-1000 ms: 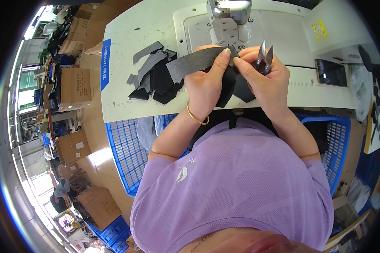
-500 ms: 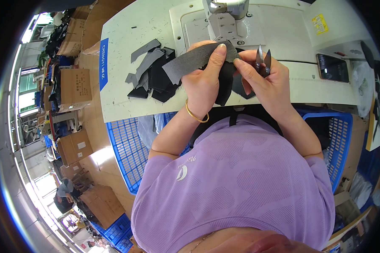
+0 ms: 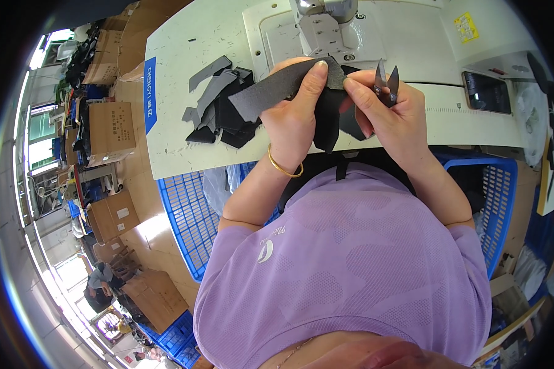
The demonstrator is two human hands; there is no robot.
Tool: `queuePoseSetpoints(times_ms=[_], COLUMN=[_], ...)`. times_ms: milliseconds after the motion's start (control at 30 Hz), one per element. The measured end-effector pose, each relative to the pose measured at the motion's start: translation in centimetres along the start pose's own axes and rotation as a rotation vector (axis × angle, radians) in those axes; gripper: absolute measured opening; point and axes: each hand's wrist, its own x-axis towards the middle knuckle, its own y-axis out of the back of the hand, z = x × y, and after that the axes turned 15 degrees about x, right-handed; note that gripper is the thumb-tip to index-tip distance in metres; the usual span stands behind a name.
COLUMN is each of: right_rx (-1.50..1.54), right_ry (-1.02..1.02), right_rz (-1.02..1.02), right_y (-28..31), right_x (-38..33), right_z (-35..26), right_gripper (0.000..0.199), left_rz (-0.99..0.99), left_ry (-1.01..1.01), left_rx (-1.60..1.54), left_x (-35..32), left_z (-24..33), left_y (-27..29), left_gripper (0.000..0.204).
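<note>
My left hand (image 3: 292, 120) is closed on a grey fabric strip (image 3: 258, 95), its thumb pressed on top near the strip's right end. Darker black fabric (image 3: 327, 129) hangs below that hand. My right hand (image 3: 395, 117) is closed round small thread snips (image 3: 386, 85), whose two blades point away from me and stand apart. Its thumb and fingertip are close to the strip's right end; whether they pinch it I cannot tell. To the left of my hands lies a loose pile of black and grey fabric pieces (image 3: 224, 111) on the white worktable (image 3: 172, 123).
A sewing machine head (image 3: 326, 37) stands just beyond my hands. A dark phone (image 3: 486, 92) lies at the right. Blue baskets (image 3: 188, 209) are below the table edge on both sides. Cardboard boxes (image 3: 111, 132) line the left, and a person (image 3: 100, 280) is farther off.
Both hands keep their hold. The right hand and snips have shifted slightly right, and the strip's left end has moved slightly left.
</note>
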Motion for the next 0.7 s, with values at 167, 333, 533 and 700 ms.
queuePoseSetpoints(times_ms=[167,333,533,700], right_rx=[-0.107,-0.21,-0.251,-0.187], right_ry=[0.028,0.15,0.193,0.203], right_rz=[0.015,0.027,0.024,0.032], right_y=[-0.3,-0.5,-0.6,-1.1], right_x=[0.0,0.3,1.0,2.1], right_z=[-0.3,-0.1,0.0,-0.3], right_gripper=[0.016,0.014,0.014,0.013], left_rz=[-0.067,-0.061,-0.044,-0.082], left_ry=[0.155,0.243,0.178,0.207], left_rx=[-0.181,-0.215,-0.226,-0.262], left_x=[0.1,0.2,1.1,2.5], left_z=[1.0,1.8,1.0,1.9], left_y=[0.3,0.3,0.5,0.7], left_gripper=[0.012,0.012,0.012,0.012])
